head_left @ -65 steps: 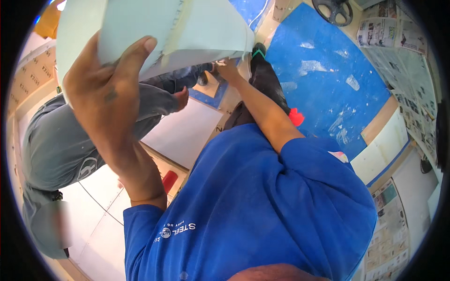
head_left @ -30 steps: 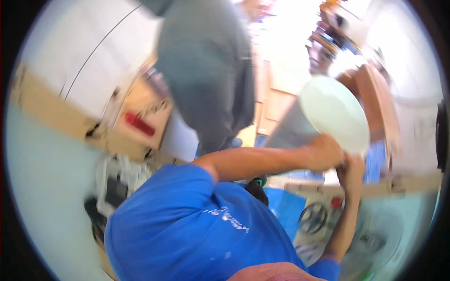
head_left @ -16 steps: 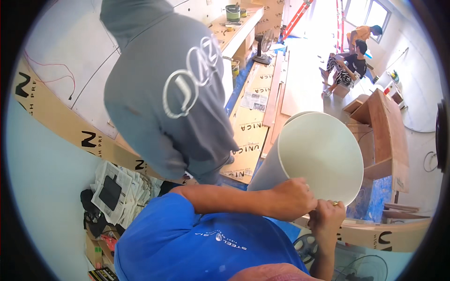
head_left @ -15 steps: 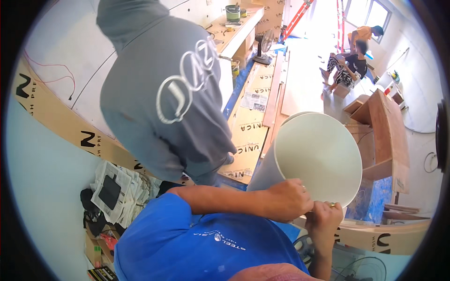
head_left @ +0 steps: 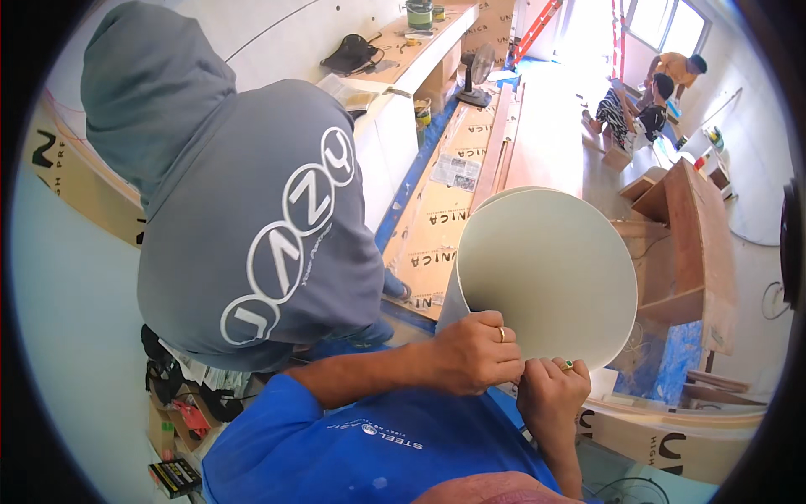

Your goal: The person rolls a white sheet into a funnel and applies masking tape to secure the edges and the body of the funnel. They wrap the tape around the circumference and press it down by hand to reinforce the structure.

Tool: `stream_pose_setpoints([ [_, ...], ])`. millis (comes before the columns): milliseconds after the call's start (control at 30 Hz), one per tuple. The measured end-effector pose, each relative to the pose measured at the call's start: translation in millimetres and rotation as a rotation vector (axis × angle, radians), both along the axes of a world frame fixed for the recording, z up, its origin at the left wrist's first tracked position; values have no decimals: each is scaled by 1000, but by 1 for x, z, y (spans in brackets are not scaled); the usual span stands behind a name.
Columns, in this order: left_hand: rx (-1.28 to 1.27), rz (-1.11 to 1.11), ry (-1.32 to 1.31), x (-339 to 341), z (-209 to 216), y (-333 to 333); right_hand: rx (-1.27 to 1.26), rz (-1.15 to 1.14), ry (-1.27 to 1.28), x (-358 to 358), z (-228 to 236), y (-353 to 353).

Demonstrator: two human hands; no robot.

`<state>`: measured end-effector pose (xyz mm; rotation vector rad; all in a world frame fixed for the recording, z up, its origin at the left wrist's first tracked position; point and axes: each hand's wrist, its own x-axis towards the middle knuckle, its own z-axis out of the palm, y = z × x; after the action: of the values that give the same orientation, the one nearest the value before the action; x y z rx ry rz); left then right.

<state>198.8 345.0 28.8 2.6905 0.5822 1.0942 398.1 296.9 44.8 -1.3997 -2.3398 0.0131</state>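
Observation:
A large off-white sheet, rolled into a wide tube (head_left: 550, 269), stands in front of me with its open end toward me. My left hand (head_left: 480, 353) grips the near rim, fingers curled over the edge. Close beside it, my right hand (head_left: 552, 393) is closed on the same rim; the thumbs are mostly hidden. The lower part of the roll is out of sight behind my hands and arms. To my left a co-worker in a grey hooded sweatshirt (head_left: 260, 210) bends forward, their hands hidden, right by my left forearm.
Ahead, printed boards (head_left: 445, 223) and wooden strips (head_left: 497, 160) cover the floor, with a fan (head_left: 477, 76) beyond. A bench (head_left: 395, 63) runs along the left wall. Right of the roll stands a wooden cabinet frame (head_left: 693, 244). Two people (head_left: 651, 101) work near a red ladder (head_left: 537, 34).
The co-worker in grey has bent down farther and shifted left, uncovering a black cap on the bench. My hands and the roll have moved slightly left, still gripping the rim.

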Motion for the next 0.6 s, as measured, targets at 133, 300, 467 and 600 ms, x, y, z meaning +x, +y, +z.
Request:
stream_pose_setpoints([
  [133, 44, 39, -65, 5, -5, -4, 27, -8, -37, 3, -4, -3],
  [300, 58, 145, -100, 7, -1, -9, 78, -15, -48, 3, -6, 2],
  [467, -39, 233, -73, 16, -11, -23, 81, 17, -3, 9, -10, 1],
  [600, 17, 346, -18, 15, -6, -11, 93, 23, 25, 6, -13, 16],
])
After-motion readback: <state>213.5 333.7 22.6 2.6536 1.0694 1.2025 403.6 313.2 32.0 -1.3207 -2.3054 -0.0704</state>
